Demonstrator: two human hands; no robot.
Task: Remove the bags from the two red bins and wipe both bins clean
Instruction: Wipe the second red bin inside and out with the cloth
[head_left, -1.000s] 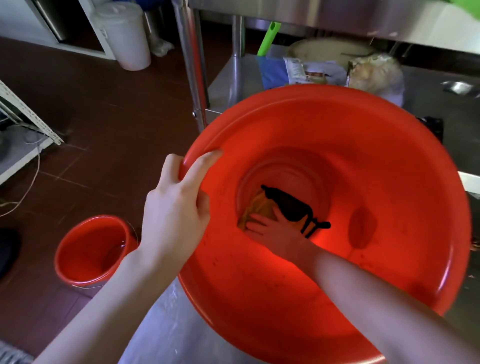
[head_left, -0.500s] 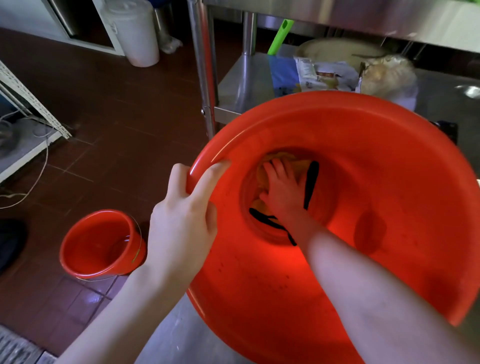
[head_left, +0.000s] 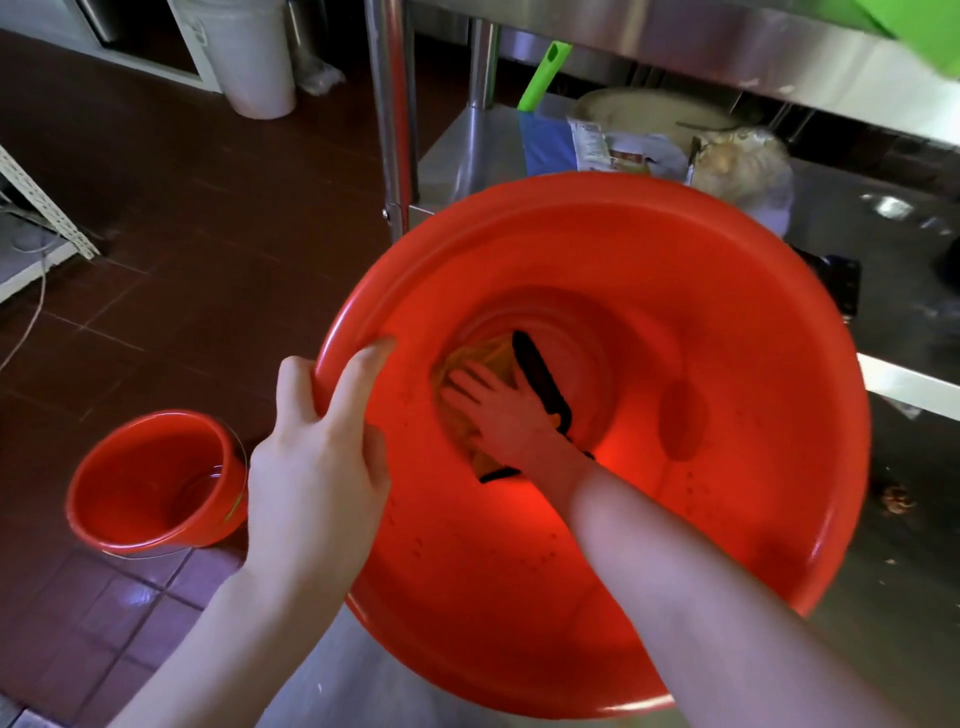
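Note:
A large red bin (head_left: 727, 519) is tilted toward me over a steel surface, its opening filling the middle of the view. My left hand (head_left: 317, 462) grips its near left rim, thumb inside and fingers round the outside. Deep inside, my right hand (head_left: 498, 405) presses flat on a yellow cloth with a black edge (head_left: 493, 353) against the bin's bottom left. A second, smaller red bin (head_left: 150, 483) stands upright on the tiled floor at the lower left, with a thin wire handle.
A steel table leg (head_left: 389, 114) and lower shelf (head_left: 467, 150) stand behind the big bin, holding packets, a green handle (head_left: 543, 78) and a round container. A white bucket (head_left: 249, 57) sits at the back left. A white rack (head_left: 36, 208) edges the left.
My right hand has swept the cloth from the far side of the bin's bottom to its left side. My left hand keeps its hold on the rim. The view has shifted slightly.

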